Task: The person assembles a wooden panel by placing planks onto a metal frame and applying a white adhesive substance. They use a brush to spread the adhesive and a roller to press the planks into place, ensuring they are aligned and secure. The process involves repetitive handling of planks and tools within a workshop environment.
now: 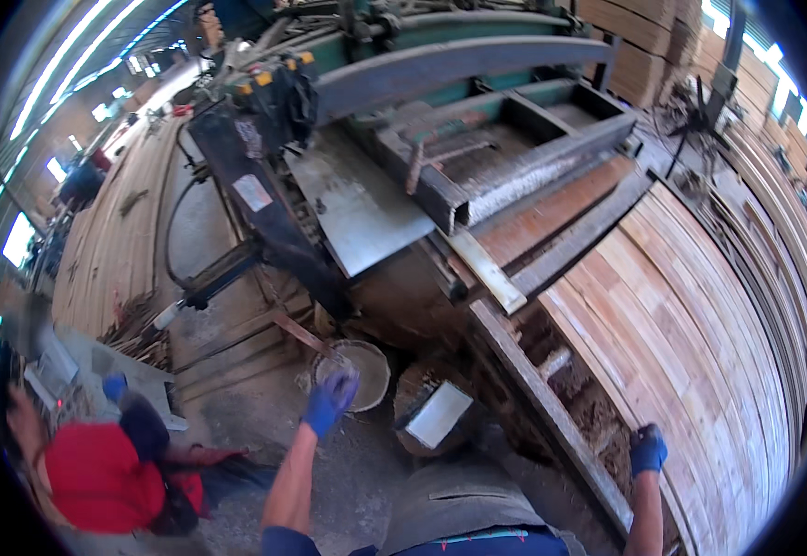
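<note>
My left hand (331, 400), in a blue glove, hangs in the air over the dusty floor, just in front of a round grey bucket (366, 369); nothing is visibly in it and its fingers look loosely curled. Also gloved in blue, my right hand (647, 451) rests on the near edge of a wide stack of reddish wood veneer sheets (691, 352), beside a rusty metal frame rail (552, 417). Whether it grips a sheet cannot be told.
A large green and black machine (422, 120) with a metal plate stands ahead. Another person in a red top (97, 477) with a blue glove crouches at lower left. More veneer (111, 241) lies on the left. A white-topped block (438, 414) sits by the bucket.
</note>
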{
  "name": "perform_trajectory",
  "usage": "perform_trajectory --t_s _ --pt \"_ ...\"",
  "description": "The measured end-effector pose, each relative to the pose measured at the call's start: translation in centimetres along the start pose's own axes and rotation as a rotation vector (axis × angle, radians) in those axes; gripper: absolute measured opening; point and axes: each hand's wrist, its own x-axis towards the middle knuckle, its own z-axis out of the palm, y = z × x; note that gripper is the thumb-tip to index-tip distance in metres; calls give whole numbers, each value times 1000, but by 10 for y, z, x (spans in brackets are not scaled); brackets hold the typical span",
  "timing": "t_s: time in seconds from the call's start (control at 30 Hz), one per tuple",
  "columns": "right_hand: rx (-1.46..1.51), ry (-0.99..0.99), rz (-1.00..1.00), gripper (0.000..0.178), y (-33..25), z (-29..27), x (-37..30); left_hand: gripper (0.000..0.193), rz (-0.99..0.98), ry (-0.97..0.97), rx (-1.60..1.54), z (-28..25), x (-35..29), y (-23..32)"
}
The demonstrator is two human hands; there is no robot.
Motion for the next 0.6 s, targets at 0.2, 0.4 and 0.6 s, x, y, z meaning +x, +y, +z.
perform_trajectory --t_s 0.2,0.4,0.6 --pt "25 74 3 19 15 23 -5 40 550 148 771 -62 141 243" --pt "69 135 95 13 21 48 -12 64 506 423 1078 -124 226 371" --pt "-4 148 198 11 18 49 -18 66 565 543 1208 -162 315 404"
